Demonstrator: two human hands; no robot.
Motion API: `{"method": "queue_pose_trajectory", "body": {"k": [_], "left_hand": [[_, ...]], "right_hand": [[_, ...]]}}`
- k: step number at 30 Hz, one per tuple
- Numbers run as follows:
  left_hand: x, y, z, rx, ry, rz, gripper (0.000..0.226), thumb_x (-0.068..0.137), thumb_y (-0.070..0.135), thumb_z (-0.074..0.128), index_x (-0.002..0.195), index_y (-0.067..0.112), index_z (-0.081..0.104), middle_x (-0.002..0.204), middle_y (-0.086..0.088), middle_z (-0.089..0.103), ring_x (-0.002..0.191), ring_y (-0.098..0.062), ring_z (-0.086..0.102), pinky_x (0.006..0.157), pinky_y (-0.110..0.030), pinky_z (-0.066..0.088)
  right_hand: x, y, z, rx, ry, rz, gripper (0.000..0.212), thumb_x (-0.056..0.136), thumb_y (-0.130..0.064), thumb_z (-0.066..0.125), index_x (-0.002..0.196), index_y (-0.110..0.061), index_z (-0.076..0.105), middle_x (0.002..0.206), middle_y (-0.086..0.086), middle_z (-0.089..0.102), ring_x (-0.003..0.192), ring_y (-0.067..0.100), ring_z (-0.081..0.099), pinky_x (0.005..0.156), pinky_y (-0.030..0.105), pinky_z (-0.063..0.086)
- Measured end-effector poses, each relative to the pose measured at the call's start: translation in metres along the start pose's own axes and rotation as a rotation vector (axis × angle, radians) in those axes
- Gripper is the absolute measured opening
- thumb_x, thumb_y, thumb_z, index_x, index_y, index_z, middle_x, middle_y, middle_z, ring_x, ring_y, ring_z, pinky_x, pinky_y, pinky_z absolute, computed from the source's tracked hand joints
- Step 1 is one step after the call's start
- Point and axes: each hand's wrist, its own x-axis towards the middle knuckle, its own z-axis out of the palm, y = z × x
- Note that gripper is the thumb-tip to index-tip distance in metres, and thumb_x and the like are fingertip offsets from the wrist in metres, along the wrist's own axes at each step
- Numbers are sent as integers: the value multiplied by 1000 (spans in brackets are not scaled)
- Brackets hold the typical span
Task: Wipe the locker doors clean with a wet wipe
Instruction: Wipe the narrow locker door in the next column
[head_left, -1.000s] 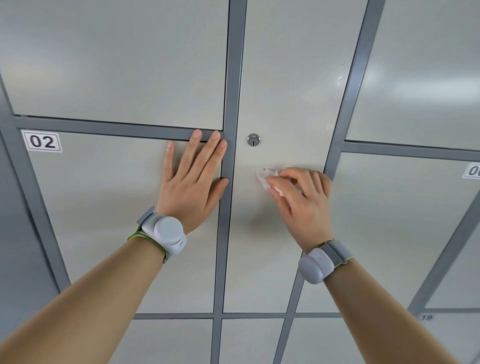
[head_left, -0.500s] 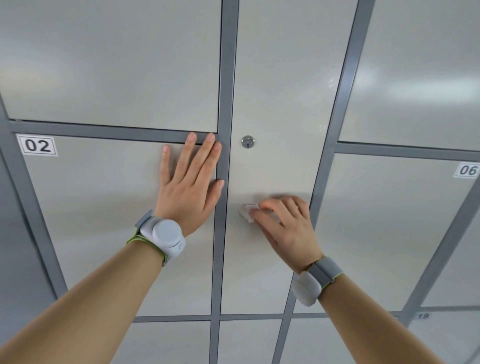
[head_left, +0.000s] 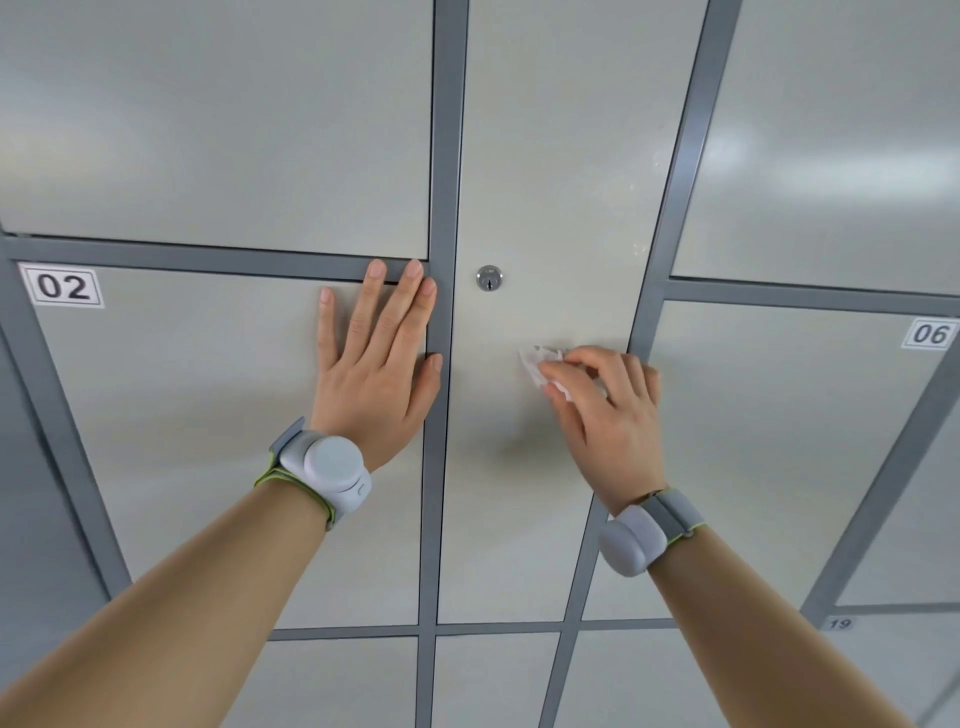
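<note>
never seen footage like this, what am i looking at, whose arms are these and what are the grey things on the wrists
No machine here: a person wears a camera on the head, so this view looks along both bare arms at a wall of lockers. The left hand lies flat, fingers straight, on the door labelled 02. The right hand pinches a crumpled white wet wipe against the middle door, below and right of its round key lock. The left wristband and right wristband are grey straps with rounded pods; the pictures do not show what they do.
</note>
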Motion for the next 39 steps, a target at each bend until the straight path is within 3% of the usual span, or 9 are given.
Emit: {"method": "queue_pose_trajectory", "body": {"k": [9, 15, 22, 26, 33, 39], "left_hand": [[1, 1, -1, 9, -7, 0, 58, 102, 29, 45, 155, 8, 34, 163, -5, 30, 154, -31, 19, 122, -61, 9], [1, 4, -1, 2, -13, -16, 58, 102, 28, 46, 155, 6, 34, 164, -7, 29, 154, -32, 17, 122, -61, 7], [1, 8, 2, 13, -9, -40, 69, 103, 48, 50, 155, 5, 34, 163, -8, 29, 153, -32, 18, 122, -60, 9], [0, 7, 3, 16, -2, -30, 71, 102, 49, 51, 155, 5, 34, 163, -9, 30, 153, -33, 20, 122, -61, 10], [-1, 6, 5, 17, 6, -28, 71, 103, 51, 50, 155, 6, 32, 164, -7, 28, 153, -32, 18, 122, -61, 10], [-1, 7, 7, 33, 31, -25, 70, 102, 50, 52, 154, 5, 35, 162, -9, 32, 152, -34, 23, 121, -62, 13]], "right_hand": [[-30, -4, 4, -25, -165, -202, 22, 87, -5, 73, 105, -17, 72, 105, 4, 64, 87, 28, 59, 79, 38, 39], [-5, 14, -7, -3, -36, -58, 12, 93, -12, 67, 102, -17, 74, 102, 6, 66, 88, 26, 54, 83, 36, 34], [-2, 17, -6, -6, -7, 15, 13, 92, -12, 69, 104, -15, 73, 111, -1, 55, 91, 26, 54, 84, 36, 33], [-19, 9, -3, -15, -59, -37, 14, 92, -10, 68, 104, -15, 74, 105, 7, 64, 87, 30, 55, 83, 37, 36], [-34, 10, -3, -16, -131, -150, 13, 93, -10, 66, 103, -16, 72, 107, 2, 58, 88, 27, 55, 83, 38, 38], [-4, 27, -13, -17, -24, 30, 14, 92, -11, 69, 105, -16, 73, 110, 3, 60, 89, 29, 56, 86, 35, 31]]}}
